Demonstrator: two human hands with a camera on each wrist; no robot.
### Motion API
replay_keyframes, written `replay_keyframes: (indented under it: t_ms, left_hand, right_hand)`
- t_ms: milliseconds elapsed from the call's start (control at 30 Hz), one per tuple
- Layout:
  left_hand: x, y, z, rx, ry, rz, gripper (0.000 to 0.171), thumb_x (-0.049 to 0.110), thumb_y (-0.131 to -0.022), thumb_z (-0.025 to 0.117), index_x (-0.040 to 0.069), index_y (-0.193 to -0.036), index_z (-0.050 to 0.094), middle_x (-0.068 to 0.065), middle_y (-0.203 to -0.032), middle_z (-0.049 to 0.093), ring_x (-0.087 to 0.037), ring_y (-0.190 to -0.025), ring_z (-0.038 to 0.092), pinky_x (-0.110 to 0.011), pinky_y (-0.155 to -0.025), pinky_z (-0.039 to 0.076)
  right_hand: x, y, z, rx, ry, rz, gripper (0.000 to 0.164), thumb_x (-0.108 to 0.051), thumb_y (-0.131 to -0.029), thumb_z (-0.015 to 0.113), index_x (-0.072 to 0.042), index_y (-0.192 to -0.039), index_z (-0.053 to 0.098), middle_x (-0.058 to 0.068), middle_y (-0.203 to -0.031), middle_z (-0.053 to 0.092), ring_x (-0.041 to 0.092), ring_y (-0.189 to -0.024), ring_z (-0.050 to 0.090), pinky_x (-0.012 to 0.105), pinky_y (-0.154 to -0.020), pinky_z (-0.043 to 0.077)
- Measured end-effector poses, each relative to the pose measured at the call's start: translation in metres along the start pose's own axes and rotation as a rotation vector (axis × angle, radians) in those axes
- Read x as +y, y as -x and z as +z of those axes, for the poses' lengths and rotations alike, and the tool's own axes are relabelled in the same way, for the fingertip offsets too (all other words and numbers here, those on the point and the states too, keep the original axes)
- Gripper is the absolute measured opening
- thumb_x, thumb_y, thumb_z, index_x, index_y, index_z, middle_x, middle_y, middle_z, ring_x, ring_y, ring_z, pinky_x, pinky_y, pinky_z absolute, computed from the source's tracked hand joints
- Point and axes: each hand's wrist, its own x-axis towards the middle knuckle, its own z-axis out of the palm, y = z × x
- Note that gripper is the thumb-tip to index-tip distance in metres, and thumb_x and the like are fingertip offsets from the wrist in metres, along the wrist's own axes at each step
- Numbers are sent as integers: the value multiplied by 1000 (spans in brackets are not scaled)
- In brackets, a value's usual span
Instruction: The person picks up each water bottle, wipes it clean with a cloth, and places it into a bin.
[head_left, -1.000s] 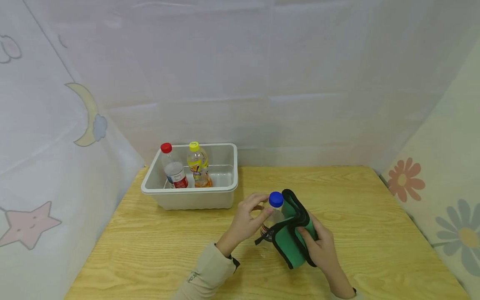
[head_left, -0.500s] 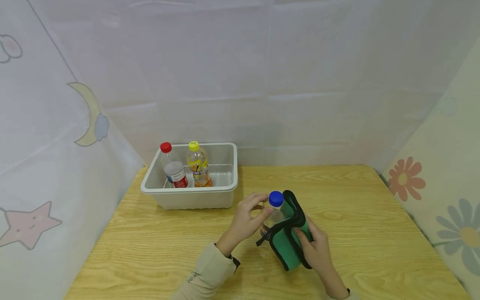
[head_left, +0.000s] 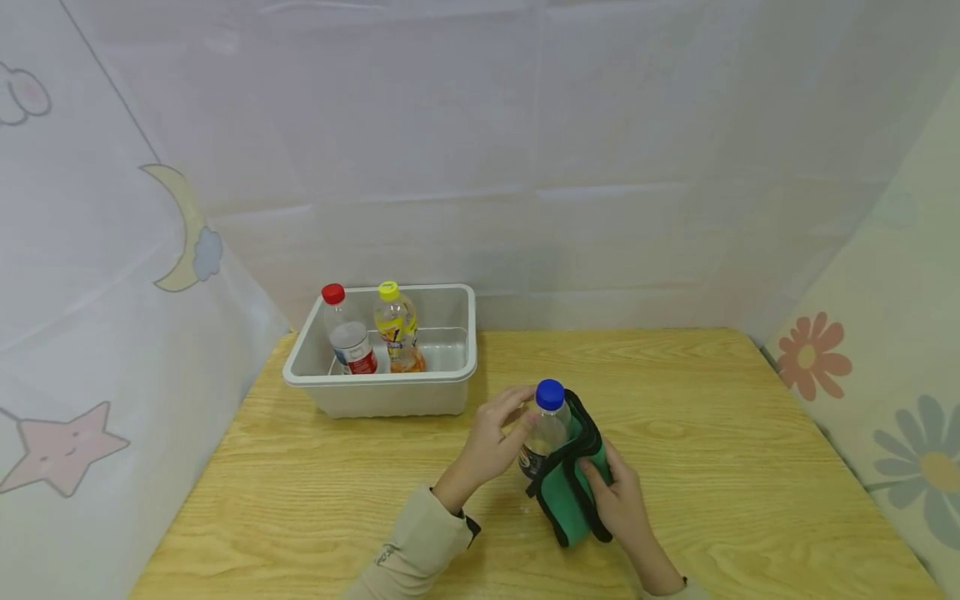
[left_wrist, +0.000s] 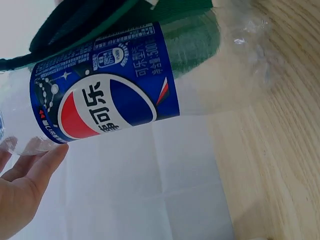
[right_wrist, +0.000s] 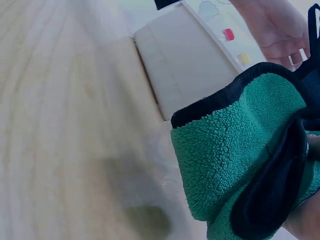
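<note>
We have the blue-capped bottle point(head_left: 551, 430) upright on the desk point(head_left: 300, 500), our left hand point(head_left: 489, 439) clasping it just below the cap, fingers and thumb curved about it, probably to stop it tipping. Our right hand point(head_left: 624, 498) has its fingers clamped on the folded cloth point(head_left: 566, 500), which lies against the bottle's right side; the folds likely give a thicker, easier grip. We count one cloth, one tub point(head_left: 390, 400) and three bottles: one between our hands, two in the tub, red-capped point(head_left: 350, 337) and yellow-capped point(head_left: 396, 329), perhaps grouped to stay out of our way.
</note>
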Motion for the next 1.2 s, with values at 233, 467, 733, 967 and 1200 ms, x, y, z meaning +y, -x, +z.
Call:
replay_keyframes:
  t_ms: [233,467,733,967,1200]
  left_hand:
    - [-3,0,0,3,31,21,29,-13,-87,48,-16,-115,52,-27,-112,56,-38,-105,55,-33,-84,49]
    - [-5,1,-1,-7,34,24,31,-13,-87,46,-15,-118,50,-28,-116,54,-38,-108,53,-34,-85,48]
    - [-10,1,-1,-29,70,-7,31,-12,-89,45,-17,-120,45,-31,-119,51,-40,-110,50,-34,-89,47]
    - [-10,1,-2,-54,85,-49,30,-10,-91,44,-18,-120,45,-31,-119,50,-40,-111,49,-34,-91,46]
    - [-11,1,-3,-60,84,-53,30,-9,-91,44,-17,-120,45,-31,-119,51,-39,-112,49,-35,-91,45]
  right_hand:
    - [2,4,3,-88,43,145,39,5,-87,55,5,-125,49,20,-116,58,0,-96,54,23,-75,50]
    - [2,6,1,-77,48,152,38,4,-87,56,3,-124,50,18,-112,60,2,-91,56,24,-71,51]
    - [2,6,-6,-12,18,173,35,5,-87,55,3,-122,51,-4,-107,60,-3,-89,54,18,-69,49]
    - [-9,-2,-14,61,6,147,35,8,-86,55,5,-121,51,-27,-106,51,-7,-92,52,10,-71,45]
    - [-22,-11,-21,87,8,41,39,15,-82,55,6,-119,52,-24,-106,54,-5,-90,54,10,-69,45]
